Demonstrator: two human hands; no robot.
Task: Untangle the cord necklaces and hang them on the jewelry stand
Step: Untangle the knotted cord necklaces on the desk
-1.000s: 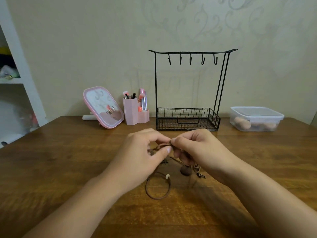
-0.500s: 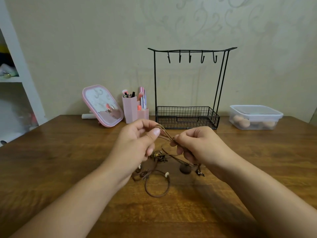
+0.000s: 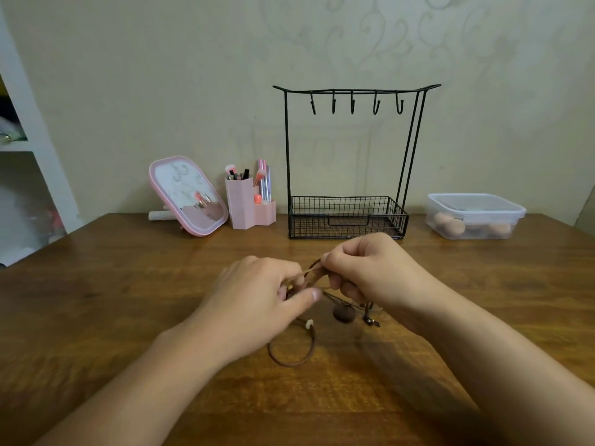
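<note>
Nearest me on the table [image 3: 96,317], a loop of brown cord [image 3: 291,349] lies flat on the wood, with a small pale bead [image 3: 309,324] where it runs back up toward my hands. This loop is the near end of the tangled necklaces [image 3: 322,294], which sit in front of the stand [image 3: 349,156], well short of its basket.

Just past the loop, my left hand [image 3: 257,297] and right hand [image 3: 370,275] meet over the tangle. My left fingers are curled with the thumb pressed forward, pinching cord strands; my right fingers are bent down tight and pinch a cord strand [image 3: 314,267] that rises from the tangle to their tips. Both hands are close together, nearly touching. Below my right hand a dark round pendant [image 3: 344,313] rests on the wood, and beside it a small dark charm [image 3: 370,320] hangs off another strand. How many necklaces are knotted together I cannot tell.

Beyond my hands the stand is upright near the wall, a black wire frame with five bare hooks [image 3: 352,104] along its top bar and a mesh basket at its foot. Left of the stand is a pink brush holder [image 3: 249,207], and further left a pink-framed mirror [image 3: 188,196] leans back. Right of the stand sits a clear lidded box [image 3: 475,215] holding peach-coloured sponges. At the far left of the stand, off the table's edge, a white shelf [image 3: 29,123] rises.
</note>
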